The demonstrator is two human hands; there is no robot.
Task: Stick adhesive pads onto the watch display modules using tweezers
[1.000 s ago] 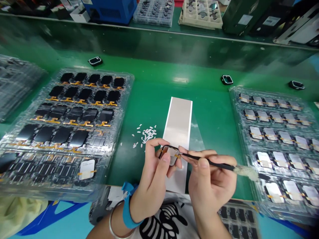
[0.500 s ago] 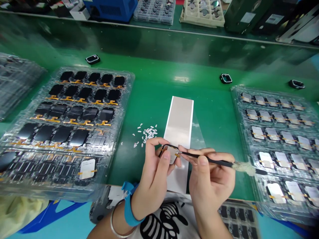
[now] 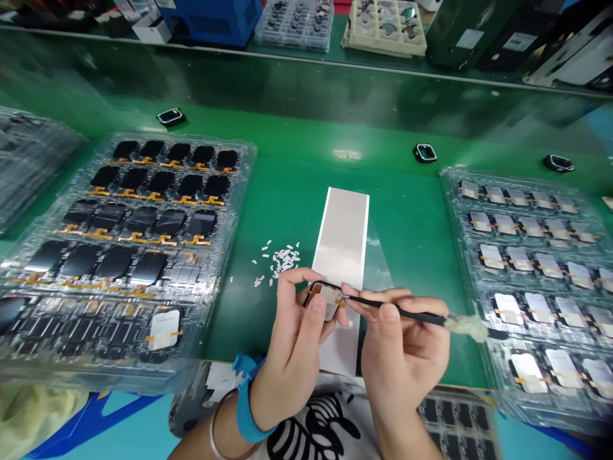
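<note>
Between its thumb and fingers, my left hand (image 3: 299, 345) holds a small screen module (image 3: 330, 305) with a black rim, a silvery back and a bit of orange flex. Black tweezers (image 3: 407, 310) with whitish wrapping at the rear end are gripped in my right hand (image 3: 407, 351). Their tip meets the module's right edge; what lies between the tips is too small to tell. Beneath the hands lies a long grey strip with white edges (image 3: 342, 223). Small white pieces (image 3: 286, 257) are scattered on the green mat left of it.
At the left, a clear tray (image 3: 246, 166) carries dark screens with orange flex; a stack of clear trays (image 3: 33, 153) stands beyond. Another tray (image 3: 453, 191) at the right holds silver-backed screens. Three watch-like cases, one of them central (image 3: 424, 153), lie along the back, under a shelf (image 3: 297, 54).
The view has shifted slightly. The module's silvery back lies a little flatter against the black rim, and the tweezers stay at its right edge.
</note>
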